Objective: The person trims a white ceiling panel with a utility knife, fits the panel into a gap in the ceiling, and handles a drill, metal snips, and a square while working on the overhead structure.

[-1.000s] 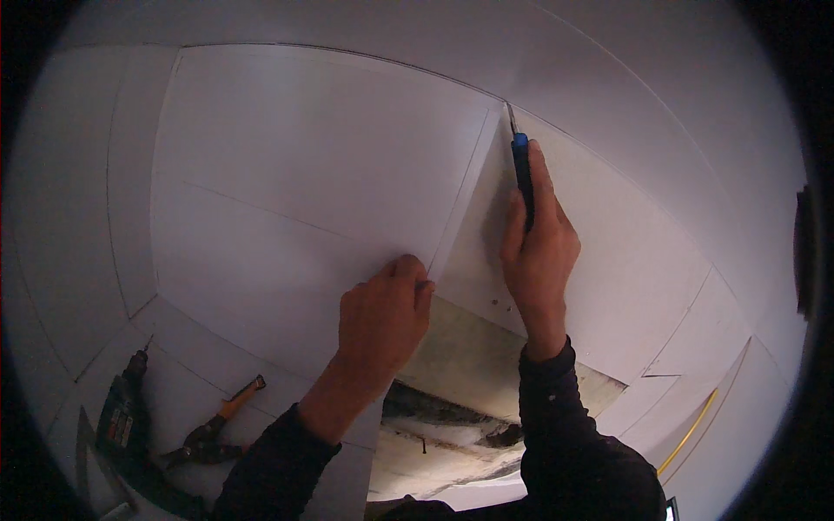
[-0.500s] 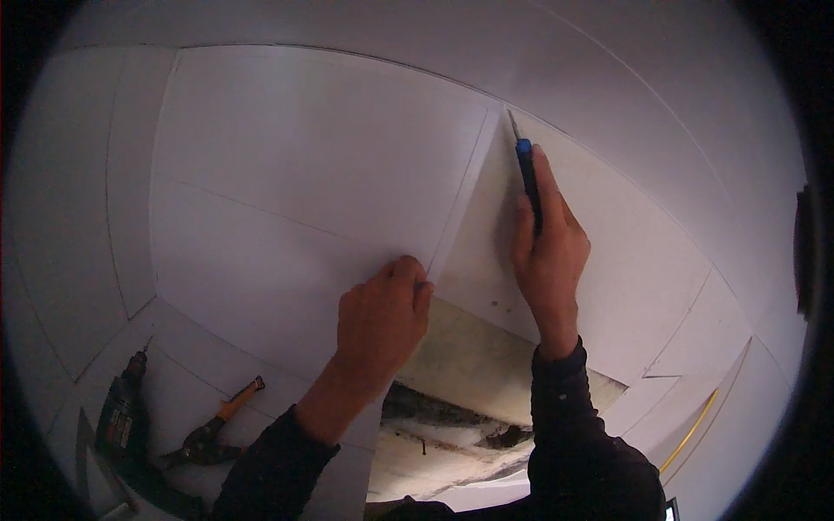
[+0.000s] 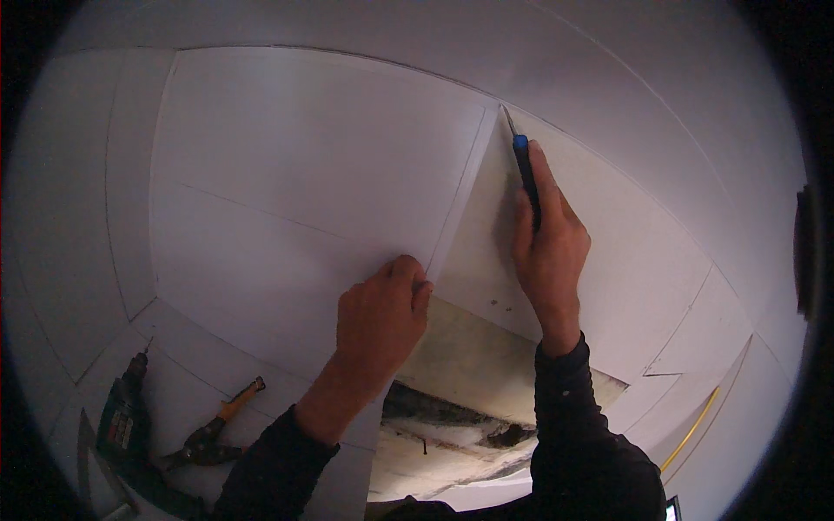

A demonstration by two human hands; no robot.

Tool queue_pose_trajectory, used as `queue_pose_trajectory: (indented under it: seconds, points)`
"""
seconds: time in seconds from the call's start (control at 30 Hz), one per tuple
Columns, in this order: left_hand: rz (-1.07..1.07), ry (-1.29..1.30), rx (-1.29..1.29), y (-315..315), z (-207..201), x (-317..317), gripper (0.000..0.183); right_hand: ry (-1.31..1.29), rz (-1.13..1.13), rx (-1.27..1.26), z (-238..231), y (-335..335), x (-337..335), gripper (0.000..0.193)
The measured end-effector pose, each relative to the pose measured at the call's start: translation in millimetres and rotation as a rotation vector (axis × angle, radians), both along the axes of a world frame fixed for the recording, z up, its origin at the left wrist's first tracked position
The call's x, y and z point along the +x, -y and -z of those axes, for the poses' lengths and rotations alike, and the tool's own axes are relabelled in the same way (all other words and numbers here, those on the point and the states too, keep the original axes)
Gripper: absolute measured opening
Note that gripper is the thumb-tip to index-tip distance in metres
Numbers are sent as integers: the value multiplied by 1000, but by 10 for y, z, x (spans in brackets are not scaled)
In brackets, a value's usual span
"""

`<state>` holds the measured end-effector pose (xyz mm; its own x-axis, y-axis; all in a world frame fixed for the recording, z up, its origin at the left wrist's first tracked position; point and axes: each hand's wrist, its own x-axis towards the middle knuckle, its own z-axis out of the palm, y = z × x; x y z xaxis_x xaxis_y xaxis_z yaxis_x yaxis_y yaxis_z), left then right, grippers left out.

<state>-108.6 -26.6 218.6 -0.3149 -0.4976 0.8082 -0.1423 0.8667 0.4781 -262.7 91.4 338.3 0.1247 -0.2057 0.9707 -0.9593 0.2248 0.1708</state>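
Head view: right of the middle, the right hand (image 3: 552,247) has its fingers closed around a thin blue and black tool (image 3: 526,169), its tip near the top. The left hand (image 3: 382,314), mid-frame, has fingers curled by a white board's (image 3: 287,156) edge; I cannot tell whether they pinch it. A drill (image 3: 120,425) lies lower left.

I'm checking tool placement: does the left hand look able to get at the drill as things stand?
Probably yes: the drill lies left of the left sleeve, apparently uncovered, though pliers lie between; the left hand would have to leave the edge of the white board.
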Motion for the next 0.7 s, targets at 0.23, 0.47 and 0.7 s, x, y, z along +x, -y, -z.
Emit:
queue_pose_trajectory:
  seconds: [0.23, 0.47, 0.7]
  points:
    - [7, 8, 6, -8, -29, -1, 17, -110, 14, -69, -23, 38, -77, 66]
    - [13, 3, 5, 13, 2, -3, 17, -77, 106, -42, 3, 69, -61, 70]
    - [-4, -12, -20, -1, -10, -26, 17, -32, 134, 11, -27, 42, 45, 70]
